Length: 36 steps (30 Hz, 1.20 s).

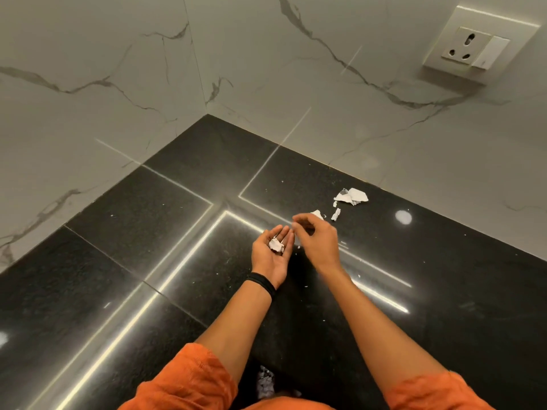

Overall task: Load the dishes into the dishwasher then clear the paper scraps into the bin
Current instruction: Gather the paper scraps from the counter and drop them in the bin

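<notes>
Nearest, at the lower edge: orange sleeves [189, 377], one on each forearm, and between them a pale crumpled mass [264, 383], too dim to identify. Next, black wristband [262, 284] on the left wrist. Left hand [270, 258]: palm up, fingers nearly straight and loosely together, serving as the only receptacle in view. Contents: a small heap of white paper scraps [276, 246] resting at the base of the fingers, carried rather than gripped. Right hand [319, 238]: held just above and beside the left fingertips, back upward, fingers curled, thumb and forefinger drawn close. It is blurred, so cannot tell whether anything is pinched between them. Hands close together, almost touching. Beneath both: black polished countertop [148, 232], streaked with reflected light and dotted with fine white flecks. Further back on that surface, loose and uncollected: one torn scrap [317, 213] just behind the right hand, one narrow strip [336, 214] beside it, and a cluster of larger pieces [352, 196] nearer the wall. Farthest: grey-veined marble wall tiles [325, 84] meeting in a corner, with a cream socket plate [470, 47] and switch at upper right.
</notes>
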{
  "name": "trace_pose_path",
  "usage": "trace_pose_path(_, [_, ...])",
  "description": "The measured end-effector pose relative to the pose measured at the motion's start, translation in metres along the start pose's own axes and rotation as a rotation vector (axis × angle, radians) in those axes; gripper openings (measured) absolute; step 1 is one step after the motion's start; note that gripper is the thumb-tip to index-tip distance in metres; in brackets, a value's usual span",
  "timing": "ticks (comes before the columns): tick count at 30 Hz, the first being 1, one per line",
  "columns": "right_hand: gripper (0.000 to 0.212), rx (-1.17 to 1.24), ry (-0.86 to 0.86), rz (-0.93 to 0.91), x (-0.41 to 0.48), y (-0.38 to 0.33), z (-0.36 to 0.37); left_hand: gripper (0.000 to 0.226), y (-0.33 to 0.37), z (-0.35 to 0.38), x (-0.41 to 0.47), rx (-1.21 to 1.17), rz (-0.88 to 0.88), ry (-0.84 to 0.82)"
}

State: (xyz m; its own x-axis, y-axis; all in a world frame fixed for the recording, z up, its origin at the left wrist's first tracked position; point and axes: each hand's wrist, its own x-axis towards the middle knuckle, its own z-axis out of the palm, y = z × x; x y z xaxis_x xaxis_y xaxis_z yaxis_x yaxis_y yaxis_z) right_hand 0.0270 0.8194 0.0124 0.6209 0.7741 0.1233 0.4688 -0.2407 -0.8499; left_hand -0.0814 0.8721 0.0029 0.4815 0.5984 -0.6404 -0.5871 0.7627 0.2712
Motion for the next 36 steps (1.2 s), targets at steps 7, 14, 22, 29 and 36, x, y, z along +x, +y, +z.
trace_pose_path(7, [0.024,-0.587,-0.265,-0.118,0.040,0.035,0.010,0.026,0.012,-0.005,0.013,0.078,0.034,0.030])
trace_pose_path(14, [0.015,-0.417,-0.095,-0.143,0.014,0.045,0.011,0.024,0.011,-0.007,0.018,0.177,0.056,0.032])
trace_pose_path(22, [0.026,0.122,0.042,-0.062,-0.017,0.007,0.001,0.032,-0.006,-0.002,0.022,0.230,0.041,0.043])
trace_pose_path(29, [0.027,0.179,-0.077,-0.059,-0.030,-0.001,0.010,0.029,-0.008,0.004,0.013,0.225,-0.047,-0.011])
trace_pose_path(36, [0.023,-0.125,-0.018,-0.047,0.007,0.020,-0.004,0.031,0.005,-0.002,0.012,0.120,0.003,0.055])
